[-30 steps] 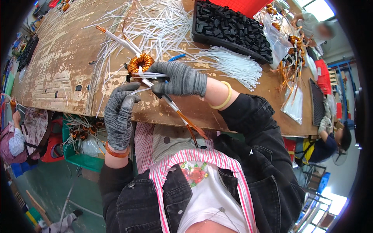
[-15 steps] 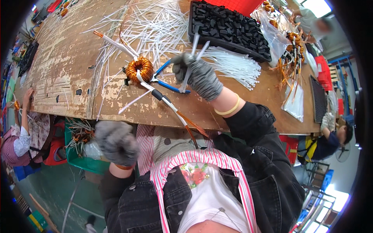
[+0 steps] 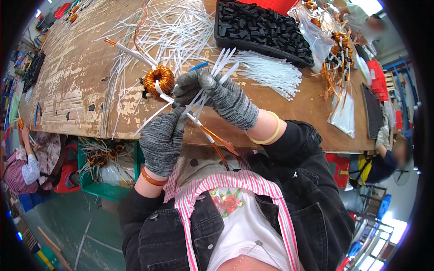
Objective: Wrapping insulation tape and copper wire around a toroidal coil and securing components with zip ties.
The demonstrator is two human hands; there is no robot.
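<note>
While two grey-gloved hands are meeting above the near side of the desk, one copper-wound toroidal coil is lying just beyond them, left of centre. Right hand: grip is pinching a fanned bundle of white cable ties between thumb and fingers. Left hand: fingertips are bunching beside the lower lead; whether they are pinching lead or tie ends, one cannot tell. Change noted: half a second ago the left was hanging blurred at the desk edge and the right was holding ties clear of the coil; both are now converging, so the handwork is centring on the lead beside the ring. Orientation: ring opening is facing upward; long axis is running diagonally, upper lead pointing far left, lower lead pointing near right. Adjacent: a blue tool handle is showing behind the right hand; a black tray is holding small black pieces.
</note>
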